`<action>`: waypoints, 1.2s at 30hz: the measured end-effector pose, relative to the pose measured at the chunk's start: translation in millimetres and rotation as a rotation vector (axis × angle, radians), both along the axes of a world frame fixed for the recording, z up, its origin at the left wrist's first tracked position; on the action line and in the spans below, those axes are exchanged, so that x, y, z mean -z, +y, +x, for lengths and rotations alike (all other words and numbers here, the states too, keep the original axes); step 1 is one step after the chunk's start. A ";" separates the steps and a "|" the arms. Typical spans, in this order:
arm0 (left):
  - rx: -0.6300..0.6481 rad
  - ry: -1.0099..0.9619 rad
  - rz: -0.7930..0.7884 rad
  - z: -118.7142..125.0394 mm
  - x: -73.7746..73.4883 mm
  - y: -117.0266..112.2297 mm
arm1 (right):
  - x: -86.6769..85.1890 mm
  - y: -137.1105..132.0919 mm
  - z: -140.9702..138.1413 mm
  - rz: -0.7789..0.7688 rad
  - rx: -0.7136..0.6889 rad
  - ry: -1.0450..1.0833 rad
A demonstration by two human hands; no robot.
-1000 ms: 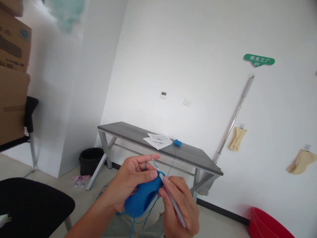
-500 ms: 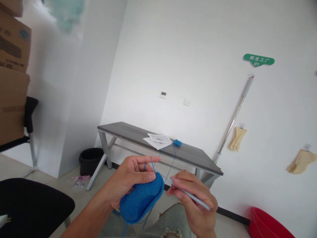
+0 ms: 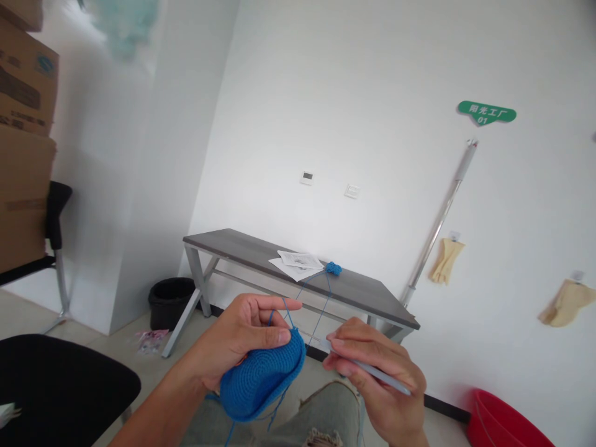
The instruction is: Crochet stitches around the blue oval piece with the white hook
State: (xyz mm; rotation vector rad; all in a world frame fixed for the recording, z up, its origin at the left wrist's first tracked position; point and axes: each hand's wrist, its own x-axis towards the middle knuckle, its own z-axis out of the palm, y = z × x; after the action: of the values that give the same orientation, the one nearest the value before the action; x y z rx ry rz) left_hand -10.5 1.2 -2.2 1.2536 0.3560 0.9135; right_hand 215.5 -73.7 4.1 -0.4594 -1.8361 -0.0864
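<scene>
Blue crochet piece [image 3: 261,379] is in the left hand [image 3: 246,329], its grip pinching the upper rim, nearer the camera than the bench's [image 3: 363,285] front edge. The right hand's [image 3: 384,354] grip holds a grey hook [image 3: 384,377], clear of the piece. Blue yarn [image 3: 333,268] lies by the bench's back edge.

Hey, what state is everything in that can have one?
Crochet piece: cupped, edge curled
Left hand: grip closed on crochet piece
Right hand: grip closed on hook
Hook: slanted, tip unclear
Yarn: looped over left hand
Papers: overlapping
Black bin: open
Red bucket: open
</scene>
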 end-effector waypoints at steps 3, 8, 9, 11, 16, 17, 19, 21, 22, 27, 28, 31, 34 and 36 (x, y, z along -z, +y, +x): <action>-0.021 0.044 0.007 -1.4 -1.6 -0.1 | -3.1 -3.0 2.2 -0.019 0.009 -0.022; -0.042 0.084 0.048 -2.5 -1.6 0.9 | -3.7 -3.9 8.5 -0.045 0.020 -0.055; -0.043 0.089 0.051 -2.5 -1.4 1.1 | -3.7 -3.5 9.3 -0.053 0.017 -0.051; -0.037 0.099 0.054 -2.5 -1.3 1.6 | -3.9 -2.7 10.4 -0.069 0.010 -0.041; -0.034 0.112 0.067 -3.6 -0.6 2.6 | -7.1 -3.2 10.8 -0.100 0.000 -0.048; -0.034 0.112 0.069 -3.9 -0.1 2.9 | -8.1 -3.7 11.0 -0.104 0.000 -0.049; -0.022 0.118 0.074 -4.4 1.3 3.7 | -9.4 -4.6 11.6 -0.112 0.005 -0.041; -0.014 0.123 0.086 -4.8 2.7 4.5 | -8.4 -4.9 13.0 -0.140 -0.011 -0.027; -0.013 0.124 0.094 -4.8 3.2 4.7 | -6.6 -4.6 13.9 -0.173 -0.032 -0.012; -0.037 0.113 0.110 -3.8 2.1 3.0 | 14.4 3.6 11.7 -0.467 -0.219 0.276; -0.040 0.111 0.111 -3.2 1.4 2.2 | 19.6 6.3 8.0 -0.511 -0.258 0.376; -0.069 0.100 0.110 -0.2 0.6 -0.3 | 33.8 15.1 -10.7 -0.675 -0.358 0.620; -0.121 0.092 0.113 4.8 3.2 -2.7 | 46.0 24.1 -34.6 -0.723 -0.397 0.822; -0.138 0.086 0.104 8.7 5.9 -4.1 | 53.4 29.6 -47.6 -0.723 -0.380 0.884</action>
State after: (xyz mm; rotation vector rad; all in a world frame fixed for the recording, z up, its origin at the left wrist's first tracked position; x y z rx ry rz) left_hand -1.8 -2.9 -8.1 1.3799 0.4723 1.0077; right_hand 167.9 -44.1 -49.3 -0.5154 -0.9922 0.9259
